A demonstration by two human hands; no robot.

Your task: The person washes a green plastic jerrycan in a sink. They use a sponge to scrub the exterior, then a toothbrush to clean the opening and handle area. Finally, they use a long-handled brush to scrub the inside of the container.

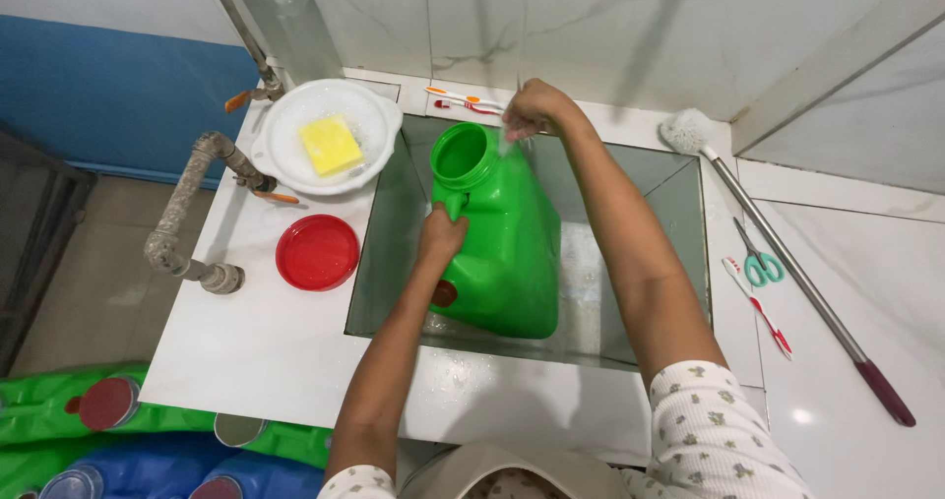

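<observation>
A large green plastic jug [512,253] with a wide open mouth lies tilted in a steel sink [650,204]. My left hand [440,235] grips the jug's handle just below the mouth. Above the sink's far edge my right hand [532,108] is closed in a thin stream of water beside the jug's top; whether it holds anything is unclear. A red lid [317,252] lies flat on the white counter to the left of the sink.
A white bowl [369,115] with a yellow sponge [330,145] sits at the back left, next to grey pipes [182,214] with taps. Toothbrushes [463,98] lie behind the sink. A long-handled brush [787,263], scissors [758,263] and another toothbrush [758,307] lie on the right.
</observation>
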